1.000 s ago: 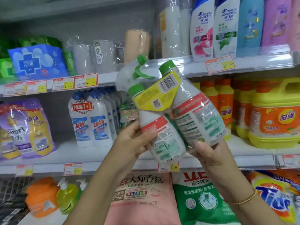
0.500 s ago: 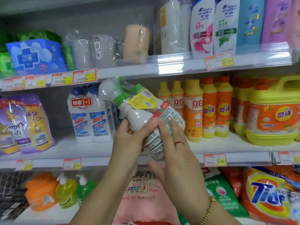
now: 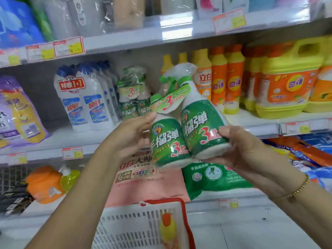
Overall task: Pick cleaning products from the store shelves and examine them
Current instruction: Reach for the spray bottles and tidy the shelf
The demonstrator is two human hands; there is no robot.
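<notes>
A shrink-wrapped pack of green-and-white spray cleaner bottles [image 3: 186, 130] hangs in front of the middle shelf, its green front labels facing me, the spray nozzle at the top. My right hand [image 3: 240, 150] grips the pack's base from the right and below, thumb across the right bottle. My left hand [image 3: 133, 133] lies against the left bottle's side with fingers nearly straight. An identical pack [image 3: 133, 94] stands on the middle shelf [image 3: 251, 123] behind.
White and blue bottles [image 3: 86, 99] stand left, orange and yellow dish-soap bottles [image 3: 226, 78] and a yellow jug [image 3: 287, 78] right. Detergent bags [image 3: 149, 180] fill the lower shelf. A white basket with a red rim [image 3: 142, 229] sits below my arms, holding a yellow item.
The pack has been turned from its back labels to its green fronts and stood more upright. My right hand shifted from covering it to gripping its base. The camera tilted down, revealing the basket.
</notes>
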